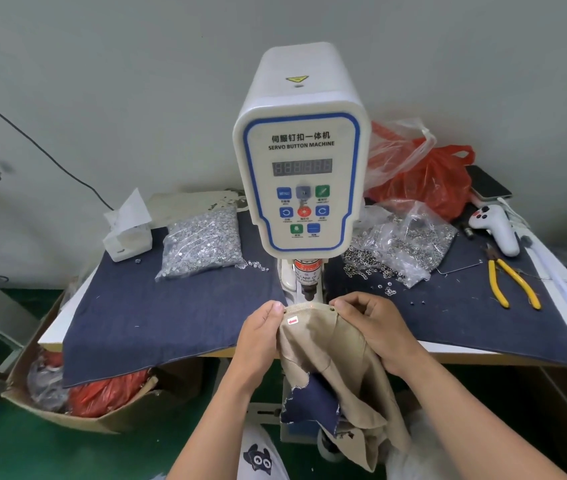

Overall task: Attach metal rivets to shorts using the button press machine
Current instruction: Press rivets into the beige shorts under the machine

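The beige shorts hang off the table's front edge, their top edge stretched just below the press head of the white servo button machine. My left hand pinches the left corner of that edge. My right hand grips the right corner. A metal rivet sits at the right corner and a smaller one at the left. A red-and-white sticker marks the fabric near the left corner.
Dark denim cloth covers the table. A bag of silver rivet caps lies left of the machine, a bag of ring parts right. Yellow pliers, a white handle, a phone and red bags sit far right. A cardboard box stands below left.
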The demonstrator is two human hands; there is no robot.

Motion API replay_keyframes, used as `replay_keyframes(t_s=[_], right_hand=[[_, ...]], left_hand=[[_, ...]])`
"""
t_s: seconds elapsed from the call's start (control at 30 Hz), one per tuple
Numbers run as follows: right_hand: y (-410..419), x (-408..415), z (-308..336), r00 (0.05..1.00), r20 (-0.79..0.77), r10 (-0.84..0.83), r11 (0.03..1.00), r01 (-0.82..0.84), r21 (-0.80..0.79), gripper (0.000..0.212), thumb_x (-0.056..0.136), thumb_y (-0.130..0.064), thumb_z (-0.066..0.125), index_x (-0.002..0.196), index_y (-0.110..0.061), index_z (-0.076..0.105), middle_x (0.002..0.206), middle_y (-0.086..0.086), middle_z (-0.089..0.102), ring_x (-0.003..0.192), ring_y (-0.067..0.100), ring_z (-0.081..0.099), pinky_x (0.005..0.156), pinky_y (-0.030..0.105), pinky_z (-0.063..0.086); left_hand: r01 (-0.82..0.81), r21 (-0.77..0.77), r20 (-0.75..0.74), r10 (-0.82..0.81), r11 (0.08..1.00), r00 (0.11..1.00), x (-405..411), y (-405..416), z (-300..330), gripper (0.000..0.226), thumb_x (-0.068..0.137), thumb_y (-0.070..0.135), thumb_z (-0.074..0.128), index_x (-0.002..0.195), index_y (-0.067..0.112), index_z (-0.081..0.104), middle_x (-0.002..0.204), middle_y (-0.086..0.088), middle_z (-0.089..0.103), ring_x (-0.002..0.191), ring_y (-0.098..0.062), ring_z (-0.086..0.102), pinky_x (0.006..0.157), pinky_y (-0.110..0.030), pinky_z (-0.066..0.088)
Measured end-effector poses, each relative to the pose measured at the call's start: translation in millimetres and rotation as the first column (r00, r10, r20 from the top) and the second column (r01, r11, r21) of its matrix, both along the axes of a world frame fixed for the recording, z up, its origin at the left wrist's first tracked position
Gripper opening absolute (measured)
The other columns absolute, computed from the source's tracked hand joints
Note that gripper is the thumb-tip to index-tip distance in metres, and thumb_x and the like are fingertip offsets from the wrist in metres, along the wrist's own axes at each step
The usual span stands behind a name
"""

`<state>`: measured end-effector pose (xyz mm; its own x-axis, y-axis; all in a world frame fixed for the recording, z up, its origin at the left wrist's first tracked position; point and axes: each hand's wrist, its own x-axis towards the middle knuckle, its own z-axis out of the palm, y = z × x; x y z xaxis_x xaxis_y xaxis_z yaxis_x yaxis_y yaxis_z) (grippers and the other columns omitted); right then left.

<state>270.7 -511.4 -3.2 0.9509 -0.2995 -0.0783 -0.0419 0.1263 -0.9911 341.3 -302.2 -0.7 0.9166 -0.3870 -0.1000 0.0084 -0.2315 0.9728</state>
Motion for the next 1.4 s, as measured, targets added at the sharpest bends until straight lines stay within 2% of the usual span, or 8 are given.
replay_keyframes(t_s=[0.33,0.6,0.73,0.93,1.07,1.23,1.33,1.4], right_hand=[[-2,-1,-2,0.999,0.026,0.028,0.999,-0.027,-0.026,0.007,0.093,-0.021,0.074,0.091,-0.019,0.081,0.095,0.003,0.079,0.085,0.006,0.067,0.081,0.021,0.051],[-4,-5,2,0.994,0.027,0.104,0.989,-0.107,0.104,0.018,0.097,-0.008,0.065,0.099,-0.016,0.081,0.095,0.009,0.075,0.087,0.022,0.061,0.081,0.031,0.048],[-2,-7,9,0.988,0.03,0.15,0.984,-0.152,0.091,0.024,0.097,-0.001,0.064,0.096,-0.019,0.08,0.085,0.004,0.074,0.073,0.013,0.06,0.067,0.02,0.048],[13,-18,34,0.945,-0.003,0.326,0.932,-0.322,-0.167,0.016,0.096,-0.004,0.068,0.1,-0.017,0.075,0.084,-0.007,0.076,0.064,-0.003,0.06,0.052,0.009,0.044],[4,-31,45,0.895,-0.096,0.436,0.872,-0.447,-0.2,0.02,0.094,-0.016,0.074,0.114,-0.018,0.07,0.102,-0.003,0.075,0.091,0.004,0.069,0.077,0.019,0.052],[-19,-45,49,0.757,-0.361,0.545,0.625,-0.653,-0.427,0.012,0.096,-0.027,0.072,0.096,-0.014,0.07,0.087,0.002,0.073,0.079,0.008,0.059,0.076,0.027,0.045],[-17,-50,49,0.824,-0.242,0.513,0.763,-0.567,-0.312,0.012,0.1,-0.022,0.067,0.093,-0.012,0.068,0.081,-0.003,0.066,0.077,0.009,0.054,0.071,0.022,0.042],[-13,-52,51,0.866,-0.132,0.483,0.859,-0.498,-0.119,0.013,0.101,-0.017,0.062,0.097,-0.006,0.069,0.086,-0.001,0.065,0.082,0.011,0.054,0.074,0.02,0.043]], left_hand=[[0.02,-0.027,-0.015,-0.02,0.999,1.0,0,1,1,0.044,0.113,0.027,0.043,0.079,0.0,0.044,0.079,-0.009,0.045,0.078,-0.023,0.04,0.075,-0.04,0.035],[0.029,-0.131,-0.049,-0.035,0.991,0.998,-2,2,5,0.05,0.102,0.04,0.048,0.08,-0.004,0.043,0.078,-0.009,0.044,0.077,-0.023,0.038,0.071,-0.037,0.035],[0.1,-0.16,-0.099,-0.117,0.982,0.988,-2,10,8,0.044,0.1,0.045,0.048,0.079,0.008,0.059,0.077,-0.006,0.056,0.076,-0.022,0.049,0.066,-0.028,0.045],[0.382,0.261,0.127,-0.424,0.886,0.897,-16,16,37,0.037,0.1,0.06,0.057,0.089,0.027,0.068,0.08,0.006,0.062,0.075,-0.004,0.054,0.074,-0.03,0.046],[0.392,-0.069,0.071,-0.388,0.917,0.919,-28,27,52,0.023,0.101,0.038,0.064,0.084,0.022,0.065,0.08,0.003,0.06,0.077,-0.012,0.055,0.072,-0.026,0.044],[0.072,-0.572,-0.235,-0.247,0.817,0.94,-30,44,45,0.033,0.085,0.032,0.08,0.079,0.016,0.052,0.079,-0.004,0.056,0.068,-0.015,0.053,0.062,-0.025,0.046],[0.003,-0.566,-0.271,-0.189,0.824,0.944,-28,65,37,0.041,0.078,0.036,0.085,0.074,0.016,0.049,0.076,-0.003,0.049,0.066,-0.015,0.047,0.06,-0.027,0.042],[0.014,-0.407,-0.274,-0.137,0.913,0.952,-26,68,35,0.042,0.079,0.037,0.076,0.07,0.015,0.041,0.071,-0.003,0.035,0.064,-0.016,0.033,0.057,-0.031,0.03]])
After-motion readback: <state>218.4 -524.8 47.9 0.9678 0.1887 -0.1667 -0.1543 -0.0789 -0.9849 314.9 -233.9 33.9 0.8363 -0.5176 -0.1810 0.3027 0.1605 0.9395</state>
